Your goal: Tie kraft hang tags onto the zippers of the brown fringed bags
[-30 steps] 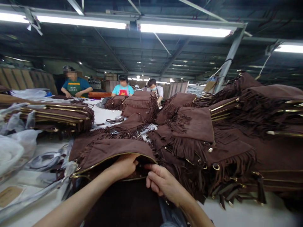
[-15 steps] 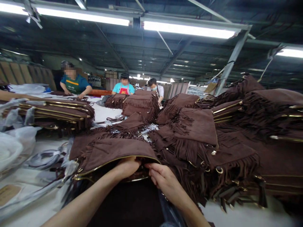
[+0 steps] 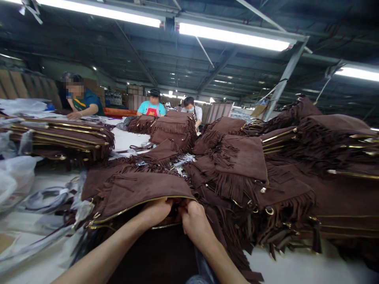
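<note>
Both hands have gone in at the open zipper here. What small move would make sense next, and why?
Probably a slight lift of the upper edge of the fringed brown bag with the left hand, opening the mouth wider. The gold zipper is undone, but the upper edge lies low over both hands, and the fingertips of the right hand are hidden in the dark interior.

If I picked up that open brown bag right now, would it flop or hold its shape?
Probably flop: the open bag bows above the left hand and right hand. Its zipper curves, so it likely bends easily too. The bag looks matte, so probably not slippery.
</note>
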Demonstrator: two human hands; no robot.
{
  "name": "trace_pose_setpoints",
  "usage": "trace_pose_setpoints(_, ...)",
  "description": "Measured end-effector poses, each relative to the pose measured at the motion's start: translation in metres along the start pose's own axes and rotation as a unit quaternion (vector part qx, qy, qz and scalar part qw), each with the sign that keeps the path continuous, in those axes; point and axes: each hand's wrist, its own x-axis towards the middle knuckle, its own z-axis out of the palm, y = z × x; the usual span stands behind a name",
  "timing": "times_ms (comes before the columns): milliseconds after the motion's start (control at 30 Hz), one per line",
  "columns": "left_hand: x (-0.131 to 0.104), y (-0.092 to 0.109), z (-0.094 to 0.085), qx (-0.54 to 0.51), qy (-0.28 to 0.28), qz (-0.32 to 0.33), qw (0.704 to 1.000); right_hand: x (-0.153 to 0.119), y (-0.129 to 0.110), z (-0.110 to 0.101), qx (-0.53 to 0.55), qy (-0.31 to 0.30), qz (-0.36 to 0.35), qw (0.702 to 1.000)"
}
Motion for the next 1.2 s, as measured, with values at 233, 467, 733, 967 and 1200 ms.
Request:
trace_pose_setpoints(233,-0.001,0.004,-0.003,0.036,-0.022,0.058,0.997,0.003,-0.003,0.004,-0.012,0.002,-0.015,1.0)
trace_pose_setpoints(467,-0.022,0.018,-0.033,0.111,-0.027,0.169,0.979,-0.02,-0.028,-0.029,-0.089,0.048,-0.112,0.989)
trace_pose_setpoints(733,-0.074,0.036,-0.041,-0.244,-0.137,0.06,0.958,-0.023,-0.04,-0.029,0.139,0.128,-0.108,0.976)
trace_pose_setpoints(967,-0.069,0.028,0.012,-0.43,-0.125,0.043,0.893,-0.025,-0.039,-0.019,0.313,0.066,-0.094,0.943)
trace_pose_setpoints(1200,-0.063,0.013,-0.002,-0.464,-0.085,-0.007,0.882,-0.031,-0.019,-0.043,0.409,0.046,-0.028,0.911)
